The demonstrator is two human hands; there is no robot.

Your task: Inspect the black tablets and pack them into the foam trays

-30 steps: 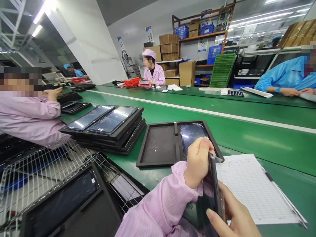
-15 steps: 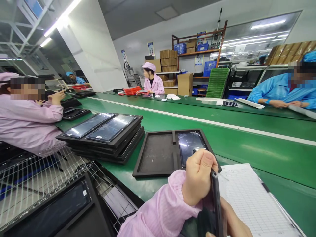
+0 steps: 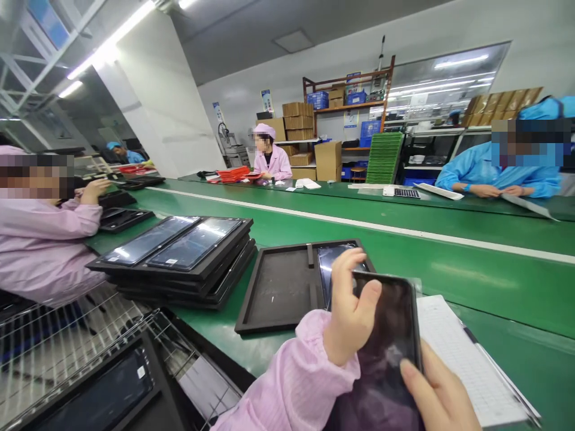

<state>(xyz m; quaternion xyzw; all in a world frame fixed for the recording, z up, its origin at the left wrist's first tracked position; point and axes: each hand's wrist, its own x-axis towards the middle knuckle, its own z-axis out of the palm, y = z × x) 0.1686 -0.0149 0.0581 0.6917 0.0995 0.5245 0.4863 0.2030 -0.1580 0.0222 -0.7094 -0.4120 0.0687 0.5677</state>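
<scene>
A dark tablet (image 3: pixel 390 335) is held up in front of me, its glossy face turned towards me. My left hand (image 3: pixel 353 311), in a pink sleeve, is at its upper left corner, with the thumb across the face and the fingers past the edge. Around the lower right side wraps my right hand (image 3: pixel 442 389), its thumb pressed on the face. Behind the tablet lies a black foam tray (image 3: pixel 278 287); its left compartment is bare and a glossy panel (image 3: pixel 330 266) lies in the right one, partly hidden by my left hand.
Stacked black trays (image 3: pixel 224 254) bearing panels stand left of the tray. Lower left, another tray (image 3: pixel 153 389) rests on a wire rack (image 3: pixel 40 347). A gridded paper sheet (image 3: pixel 462 365) and pen (image 3: pixel 471 335) lie right. Co-workers sit around the green bench (image 3: pixel 449 281).
The tablet has turned from edge-on to showing its face. My left hand has loosened from a fist at its top edge, thumb and fingers now spread around the corner. The view has shifted slightly.
</scene>
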